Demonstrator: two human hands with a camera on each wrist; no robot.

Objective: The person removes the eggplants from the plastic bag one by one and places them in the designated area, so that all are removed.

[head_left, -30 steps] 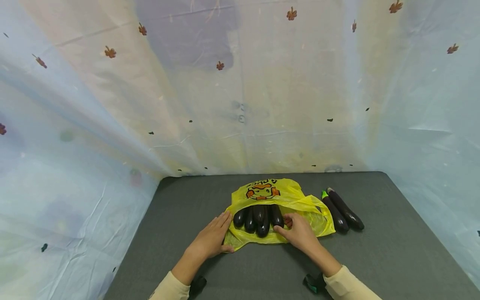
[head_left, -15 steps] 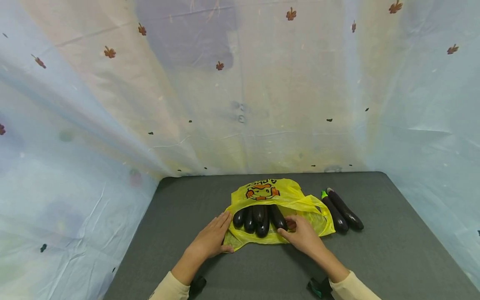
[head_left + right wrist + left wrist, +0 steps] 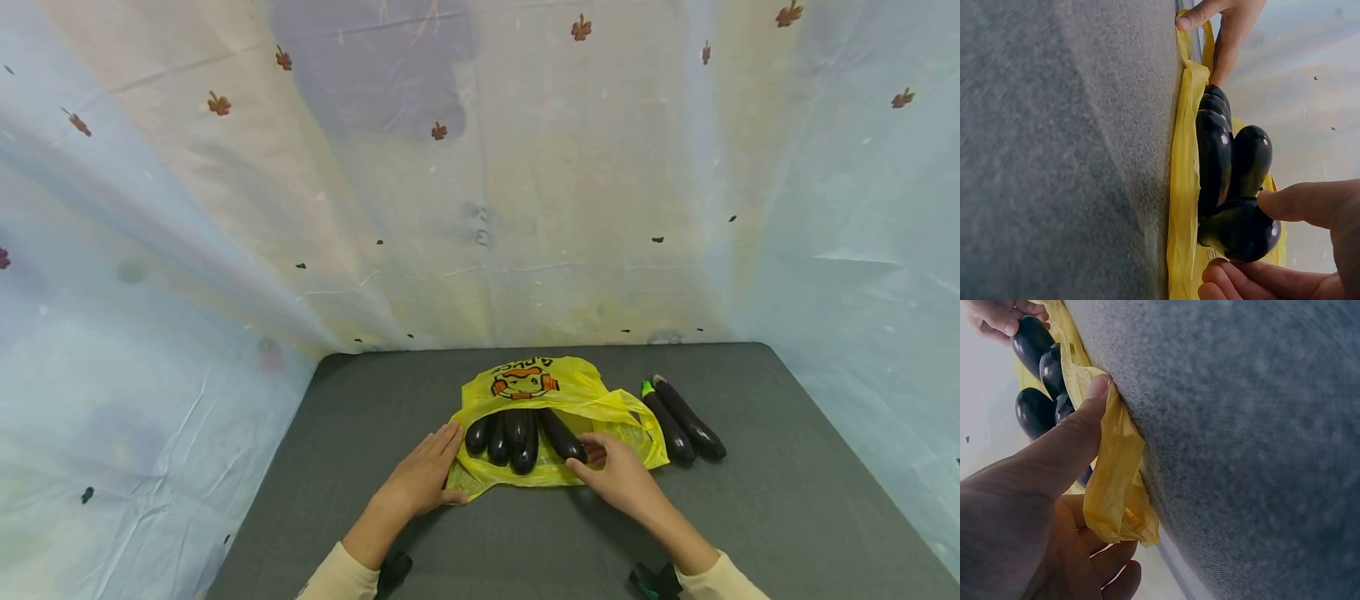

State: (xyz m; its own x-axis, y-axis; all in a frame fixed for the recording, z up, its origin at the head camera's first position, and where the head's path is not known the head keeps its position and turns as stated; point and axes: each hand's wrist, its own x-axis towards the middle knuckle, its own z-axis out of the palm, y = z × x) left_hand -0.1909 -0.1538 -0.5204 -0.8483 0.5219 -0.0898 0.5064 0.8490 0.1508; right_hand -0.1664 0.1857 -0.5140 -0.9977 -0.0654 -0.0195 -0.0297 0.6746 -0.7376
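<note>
While the right hand (image 3: 618,477) is pinching the rounded end of the held eggplant (image 3: 562,437), we are seeing that end swinging rightward, widening a gap from the cluster (image 3: 519,435) of 4 beside it. Hand and eggplant are shifting together; the left hand (image 3: 422,475), bag (image 3: 581,379) and loose pair (image 3: 667,423) are staying put. For the work, we are judging that 1 eggplant is being parted from the rest at the bag's mouth; its far end is lying hidden under the bag's upper side.

The left hand is pressing the bag's left edge with fingers extended; we are noting no clench.

In the right wrist view, we are seeing thumb and fingers pressing opposite sides of the held end, and 1 cluster eggplant sitting higher than a neighbour, a stacking the head view is flattening. The left wrist view is showing the left thumb lying over the edge of the bag. Only the head view is giving us the loose pair, resting on the table (image 3: 510,533) just right of the bag, and the duck print (image 3: 525,383).
</note>
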